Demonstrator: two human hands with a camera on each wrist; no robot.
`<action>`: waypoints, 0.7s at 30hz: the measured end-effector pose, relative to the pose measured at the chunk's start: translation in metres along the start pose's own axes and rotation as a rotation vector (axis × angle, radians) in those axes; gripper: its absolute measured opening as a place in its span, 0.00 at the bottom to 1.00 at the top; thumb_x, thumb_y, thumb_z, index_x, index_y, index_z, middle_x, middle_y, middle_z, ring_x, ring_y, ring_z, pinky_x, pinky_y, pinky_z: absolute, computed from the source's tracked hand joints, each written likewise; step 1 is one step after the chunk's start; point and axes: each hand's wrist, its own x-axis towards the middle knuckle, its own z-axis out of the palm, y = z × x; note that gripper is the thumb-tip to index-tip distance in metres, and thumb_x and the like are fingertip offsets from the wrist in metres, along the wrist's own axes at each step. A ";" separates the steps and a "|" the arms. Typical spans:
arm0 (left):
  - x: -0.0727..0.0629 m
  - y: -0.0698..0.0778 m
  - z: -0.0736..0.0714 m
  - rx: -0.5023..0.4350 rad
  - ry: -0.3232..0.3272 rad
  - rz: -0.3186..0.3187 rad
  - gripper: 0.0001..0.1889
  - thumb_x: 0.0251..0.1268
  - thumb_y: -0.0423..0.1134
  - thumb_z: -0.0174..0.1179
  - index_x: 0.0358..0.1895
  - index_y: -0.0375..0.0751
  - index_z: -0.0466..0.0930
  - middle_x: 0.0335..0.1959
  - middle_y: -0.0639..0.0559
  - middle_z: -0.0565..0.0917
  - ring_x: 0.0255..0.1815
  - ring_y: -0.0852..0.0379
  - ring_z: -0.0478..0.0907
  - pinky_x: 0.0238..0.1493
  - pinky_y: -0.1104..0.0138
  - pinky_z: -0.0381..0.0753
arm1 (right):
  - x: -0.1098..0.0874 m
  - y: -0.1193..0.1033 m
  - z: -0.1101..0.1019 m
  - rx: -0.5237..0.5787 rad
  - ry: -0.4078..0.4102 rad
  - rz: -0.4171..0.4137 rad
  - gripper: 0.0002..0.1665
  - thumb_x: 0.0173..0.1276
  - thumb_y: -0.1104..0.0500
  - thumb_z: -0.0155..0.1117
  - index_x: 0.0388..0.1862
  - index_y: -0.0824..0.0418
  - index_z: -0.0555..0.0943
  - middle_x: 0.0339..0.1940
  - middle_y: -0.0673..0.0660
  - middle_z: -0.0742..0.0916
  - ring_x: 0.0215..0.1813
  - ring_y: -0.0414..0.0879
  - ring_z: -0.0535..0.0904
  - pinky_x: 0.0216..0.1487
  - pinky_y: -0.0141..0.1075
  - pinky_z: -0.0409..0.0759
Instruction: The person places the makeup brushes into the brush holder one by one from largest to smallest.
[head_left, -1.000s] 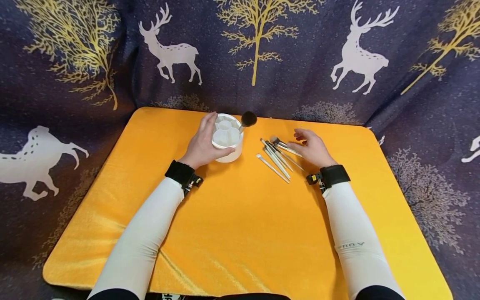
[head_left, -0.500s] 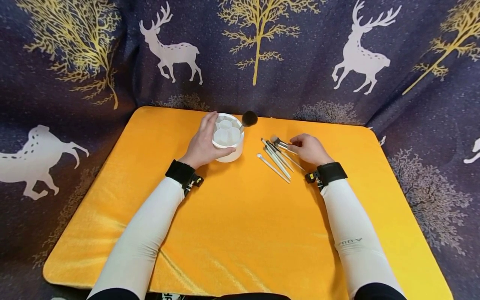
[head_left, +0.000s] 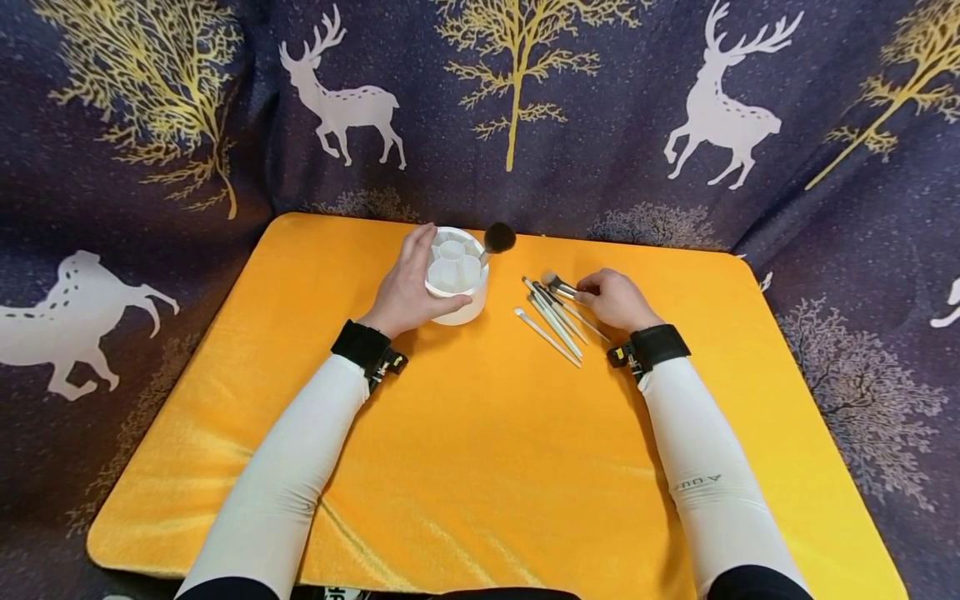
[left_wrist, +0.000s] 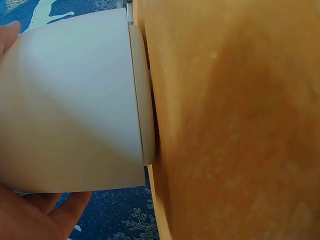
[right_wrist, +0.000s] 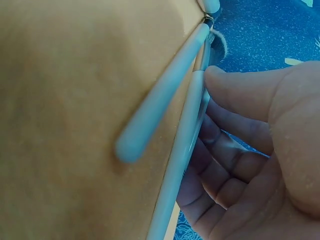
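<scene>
- Nearest the work, we see a makeup brush with a broad bristle head (head_left: 561,286) lying on the orange surface, to the right of the holder, at the far end of the brush cluster.
- Its long axis slants: bristles point away from the person and leftward, towards the holder, while the handle runs back to the right, beneath the right hand (head_left: 617,300), clearly the nearer of the two.
- We judge that this right hand pinches the brush, thumb on one side near the ferrule and curled fingers on the other; from the wrist, neighbouring handles overlap, so we cannot tell whether a second one is caught.
- Just beside it we find a loose fan of slim pale-handled brushes (head_left: 553,312), on roughly the same slant, and one white-handled brush (head_left: 549,337) slightly apart on the near side.
- Farther left, well apart from the right hand, stands a white round divided brush holder (head_left: 468,312), upright; a fluffy dark powder brush (head_left: 499,238) leans out of its right side, bristles up.
- Around that holder we see the left hand (head_left: 401,293) wrapped, thumb across the near wall.
- Beyond all this, we have the orange cloth-covered table (head_left: 480,450) and a dark curtain (head_left: 600,100) printed with deer and trees.
</scene>
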 end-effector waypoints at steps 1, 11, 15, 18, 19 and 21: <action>0.000 0.000 0.000 0.000 -0.001 -0.001 0.70 0.52 0.60 0.88 0.92 0.45 0.50 0.91 0.49 0.51 0.82 0.40 0.66 0.76 0.42 0.75 | 0.000 0.000 0.000 -0.002 0.000 0.000 0.18 0.86 0.57 0.67 0.64 0.67 0.89 0.56 0.68 0.88 0.59 0.64 0.83 0.65 0.60 0.78; 0.000 0.000 0.000 0.008 -0.003 -0.009 0.70 0.52 0.61 0.88 0.93 0.45 0.49 0.91 0.49 0.51 0.82 0.40 0.66 0.76 0.42 0.74 | 0.001 -0.002 0.000 -0.021 -0.022 -0.015 0.19 0.86 0.59 0.66 0.66 0.69 0.88 0.56 0.69 0.88 0.59 0.64 0.83 0.65 0.60 0.79; 0.001 0.000 0.000 0.006 -0.003 -0.005 0.70 0.52 0.61 0.87 0.92 0.45 0.49 0.91 0.48 0.51 0.82 0.40 0.66 0.76 0.42 0.74 | 0.002 -0.001 0.001 -0.026 -0.030 -0.034 0.19 0.86 0.59 0.66 0.67 0.69 0.87 0.55 0.68 0.87 0.56 0.63 0.82 0.63 0.59 0.79; 0.000 0.000 0.000 0.002 -0.005 -0.004 0.70 0.52 0.61 0.87 0.92 0.45 0.49 0.91 0.48 0.51 0.82 0.40 0.66 0.76 0.42 0.75 | 0.002 0.000 0.002 -0.031 -0.034 -0.045 0.19 0.86 0.60 0.66 0.67 0.69 0.87 0.54 0.68 0.87 0.54 0.62 0.82 0.60 0.58 0.80; 0.000 0.000 0.000 0.001 -0.005 -0.004 0.70 0.53 0.61 0.87 0.92 0.45 0.49 0.91 0.48 0.51 0.82 0.40 0.66 0.76 0.42 0.75 | 0.002 0.001 0.002 -0.031 -0.034 -0.050 0.19 0.86 0.60 0.67 0.67 0.69 0.87 0.53 0.68 0.87 0.54 0.62 0.82 0.59 0.58 0.80; 0.000 0.000 0.000 0.001 -0.005 -0.005 0.70 0.53 0.61 0.87 0.92 0.45 0.49 0.91 0.49 0.51 0.82 0.40 0.67 0.76 0.42 0.75 | 0.002 0.001 0.002 -0.035 -0.032 -0.061 0.19 0.85 0.60 0.67 0.67 0.69 0.87 0.53 0.68 0.87 0.53 0.61 0.82 0.59 0.57 0.80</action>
